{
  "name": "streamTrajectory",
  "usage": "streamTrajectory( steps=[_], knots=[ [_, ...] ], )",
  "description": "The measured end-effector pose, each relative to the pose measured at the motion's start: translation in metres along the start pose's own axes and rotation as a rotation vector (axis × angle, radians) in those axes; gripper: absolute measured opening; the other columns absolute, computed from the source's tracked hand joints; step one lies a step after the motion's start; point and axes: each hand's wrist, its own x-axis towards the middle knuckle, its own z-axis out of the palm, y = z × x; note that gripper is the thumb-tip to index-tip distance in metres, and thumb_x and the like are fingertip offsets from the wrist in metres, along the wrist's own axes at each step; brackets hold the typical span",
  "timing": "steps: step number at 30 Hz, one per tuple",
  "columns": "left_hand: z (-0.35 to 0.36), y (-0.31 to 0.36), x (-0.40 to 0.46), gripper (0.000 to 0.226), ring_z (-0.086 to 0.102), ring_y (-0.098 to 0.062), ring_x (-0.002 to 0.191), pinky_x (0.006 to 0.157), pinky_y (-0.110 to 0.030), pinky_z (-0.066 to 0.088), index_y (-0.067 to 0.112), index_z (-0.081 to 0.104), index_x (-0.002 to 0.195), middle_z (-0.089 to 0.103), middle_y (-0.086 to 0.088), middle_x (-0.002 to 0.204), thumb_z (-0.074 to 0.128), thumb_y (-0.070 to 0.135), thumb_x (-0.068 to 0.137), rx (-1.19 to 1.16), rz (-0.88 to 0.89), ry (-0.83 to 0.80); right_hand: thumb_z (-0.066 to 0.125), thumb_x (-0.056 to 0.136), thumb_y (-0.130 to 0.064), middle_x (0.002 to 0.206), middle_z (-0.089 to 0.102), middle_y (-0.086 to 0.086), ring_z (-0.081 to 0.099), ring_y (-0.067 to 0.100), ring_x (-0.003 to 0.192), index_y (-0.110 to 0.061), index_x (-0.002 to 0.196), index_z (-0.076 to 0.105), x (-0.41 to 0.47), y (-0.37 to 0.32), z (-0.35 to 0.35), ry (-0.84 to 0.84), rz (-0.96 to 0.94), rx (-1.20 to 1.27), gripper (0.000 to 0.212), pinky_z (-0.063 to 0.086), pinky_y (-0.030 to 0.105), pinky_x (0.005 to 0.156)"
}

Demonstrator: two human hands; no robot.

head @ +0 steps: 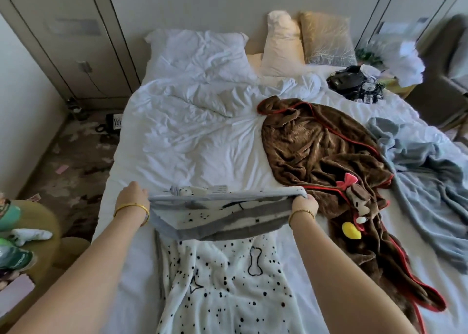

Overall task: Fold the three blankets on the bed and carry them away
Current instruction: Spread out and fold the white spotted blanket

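A white blanket with black spots (222, 278) lies lengthwise on the near part of the bed (177, 141). Its grey-backed far end is lifted and stretched between my hands. My left hand (133, 197) grips the left corner and my right hand (305, 203) grips the right corner. A brown blanket with red trim (321, 151) lies crumpled to the right, with a plush mouse figure (354, 199) attached. Farther right a grey-blue blanket (425, 171) is bunched up at the bed's edge.
A white duvet (192, 106) and several pillows (283, 45) fill the head of the bed. Black cables and gadgets (354, 83) lie at the far right corner. A round stool with items (25, 232) stands at left on patterned carpet (76, 166). An armchair (445, 75) is at right.
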Motion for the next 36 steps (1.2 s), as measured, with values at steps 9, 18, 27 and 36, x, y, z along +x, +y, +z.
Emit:
streamTrajectory(
  steps=[9,18,27,36],
  knots=[
    [-0.034,-0.015,-0.029,0.037,0.046,-0.039,0.122,0.098,-0.044,0.039,-0.007,0.040,0.130,0.046,-0.026,0.133,0.032,0.005,0.097,0.055,-0.164,-0.053,0.039,0.089,0.000,0.093,0.056,0.008,0.051,0.021,0.087,-0.001,0.112,0.063,-0.020,-0.066,-0.008,-0.071,-0.142,0.080,0.034,0.036,0.024,0.076],
    [-0.055,-0.025,-0.020,0.041,0.055,-0.042,0.106,0.089,-0.041,0.043,-0.010,0.046,0.127,0.056,-0.028,0.119,0.037,0.020,0.100,-0.496,-0.337,0.066,0.043,0.086,-0.006,0.102,0.063,0.013,0.052,0.024,0.083,-0.013,0.101,0.063,-0.017,-0.050,-0.033,-0.076,-0.461,-0.462,0.027,0.041,0.028,0.072],
    [-0.054,-0.017,-0.020,0.033,0.059,-0.033,0.081,0.060,-0.031,0.045,-0.003,0.057,0.117,0.059,-0.025,0.118,0.043,0.018,0.096,-0.786,-0.355,0.095,0.046,0.095,-0.014,0.126,0.053,0.012,0.053,0.027,0.111,-0.007,0.135,0.039,-0.018,-0.044,-0.040,-0.180,0.297,-0.077,0.041,0.043,0.035,0.087],
    [-0.026,-0.015,-0.033,0.027,0.053,-0.021,0.080,0.061,-0.028,0.046,0.009,0.052,0.119,0.054,-0.011,0.107,0.047,0.020,0.094,-0.763,-0.193,-0.018,0.035,0.098,-0.009,0.140,0.042,0.022,0.044,0.034,0.126,0.005,0.137,0.037,-0.014,-0.005,-0.040,-0.188,0.234,-0.207,0.041,0.038,0.041,0.099]
  ],
)
